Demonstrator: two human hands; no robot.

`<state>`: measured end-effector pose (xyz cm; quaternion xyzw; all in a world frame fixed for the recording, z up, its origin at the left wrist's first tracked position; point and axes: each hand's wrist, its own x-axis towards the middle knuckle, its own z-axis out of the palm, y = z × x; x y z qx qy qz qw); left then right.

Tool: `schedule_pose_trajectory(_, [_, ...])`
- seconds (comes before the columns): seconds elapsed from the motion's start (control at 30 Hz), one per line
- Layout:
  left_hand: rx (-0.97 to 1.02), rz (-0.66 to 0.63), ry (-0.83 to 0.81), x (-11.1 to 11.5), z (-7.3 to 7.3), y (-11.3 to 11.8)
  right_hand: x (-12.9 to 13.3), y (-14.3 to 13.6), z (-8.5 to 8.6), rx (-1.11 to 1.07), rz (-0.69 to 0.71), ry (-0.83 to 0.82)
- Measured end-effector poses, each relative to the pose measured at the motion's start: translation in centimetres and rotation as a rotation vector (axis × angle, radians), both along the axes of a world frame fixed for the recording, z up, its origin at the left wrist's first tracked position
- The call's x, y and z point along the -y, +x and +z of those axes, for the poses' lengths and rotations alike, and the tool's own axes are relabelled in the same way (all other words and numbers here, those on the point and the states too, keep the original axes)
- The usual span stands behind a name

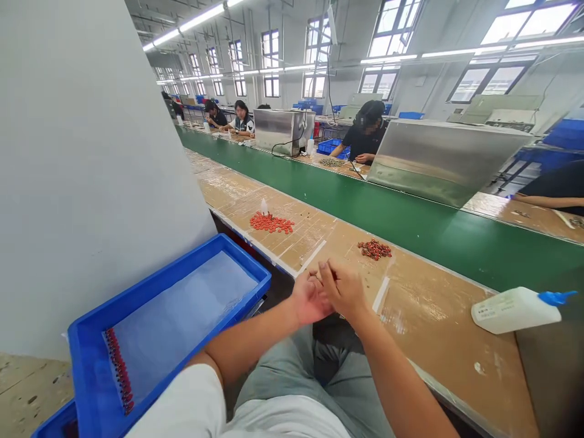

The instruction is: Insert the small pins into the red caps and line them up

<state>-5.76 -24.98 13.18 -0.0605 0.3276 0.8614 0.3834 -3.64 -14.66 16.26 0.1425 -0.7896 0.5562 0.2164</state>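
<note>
My left hand (311, 298) is turned palm up over the table's near edge, its fingers curled closed. My right hand (344, 287) meets it from the right, thumb and fingers pinched together. Whatever sits between the fingertips is too small or hidden to name. Just beyond the hands lies a small pile of dark red, shiny pieces (375, 249). Further left on the table is a spread of flat orange-red discs (272, 223), with a small white pointed nozzle (264, 207) standing behind it.
A blue tray (171, 267) at my left holds a white sheet with a row of red pieces. On the right a white squeeze bottle (515, 311) with a blue cap lies on its side. Behind the brown tabletop (424, 304) runs a green conveyor belt (347, 191); people sit across it.
</note>
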Motion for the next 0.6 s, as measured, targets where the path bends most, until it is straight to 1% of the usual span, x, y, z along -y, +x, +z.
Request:
schedule_pose_trajectory(0.03, [0.028, -0.047, 0.007, 0.1, 0.9, -1.2, -0.6, -0.7, 0.2, -0.003, -0.022, -0.094])
schedule_pose_trajectory(0.07, [0.018, -0.058, -0.006, 0.1, 2.2, -2.6, -1.1, -1.4, 0.5, 0.000, -0.031, -0.212])
schedule_pose_trajectory(0.1, [-0.023, -0.084, -0.061, -0.1, 3.6, -4.2, -1.7, -2.1, 1.1, 0.007, -0.033, -0.349])
schedule_pose_trajectory(0.13, [-0.087, -0.089, -0.157, -0.5, 5.3, -5.9, -2.4, -2.8, 1.6, 0.022, -0.027, -0.496])
schedule_pose_trajectory(0.2, [-0.298, -0.075, -0.352, -1.9, 8.8, -9.7, -3.9, -4.2, 2.4, 0.101, 0.019, -0.769])
schedule_pose_trajectory(0.23, [-0.384, -0.040, -0.433, -3.0, 10.5, -11.6, -4.8, -4.9, 2.6, 0.160, 0.051, -0.884])
schedule_pose_trajectory(0.27, [-0.453, 0.021, -0.479, -4.3, 12.0, -13.5, -5.8, -5.7, 2.5, 0.218, 0.076, -0.984])
schedule_pose_trajectory(0.3, [-0.526, 0.063, -0.459, -5.8, 13.3, -15.3, -7.0, -6.4, 2.3, 0.272, 0.094, -1.071])
schedule_pose_trajectory(0.33, [-0.602, 0.072, -0.380, -7.3, 14.3, -16.8, -8.1, -7.1, 1.9, 0.305, 0.100, -1.144])
schedule_pose_trajectory(0.37, [-0.653, 0.069, -0.284, -8.7, 14.9, -18.0, -9.3, -7.8, 1.4, 0.312, 0.086, -1.208])
schedule_pose_trajectory(0.4, [-0.679, 0.077, -0.198, -10.0, 15.2, -18.8, -10.5, -8.4, 0.9, 0.301, 0.057, -1.258])
schedule_pose_trajectory(0.43, [-0.684, 0.092, -0.129, -11.1, 15.1, -19.3, -11.5, -8.9, 0.4, 0.285, 0.021, -1.294])
schedule_pose_trajectory(0.47, [-0.666, 0.101, -0.074, -11.9, 14.8, -19.5, -12.3, -9.2, 0.0, 0.267, -0.010, -1.315])
schedule_pose_trajectory(0.53, [-0.558, 0.077, -0.011, -13.0, 13.1, -19.1, -13.4, -9.5, -0.5, 0.213, -0.056, -1.313])
schedule_pose_trajectory(0.6, [-0.420, -0.016, 0.011, -13.7, 10.7, -18.0, -13.7, -9.3, -0.7, 0.140, -0.105, -1.254])
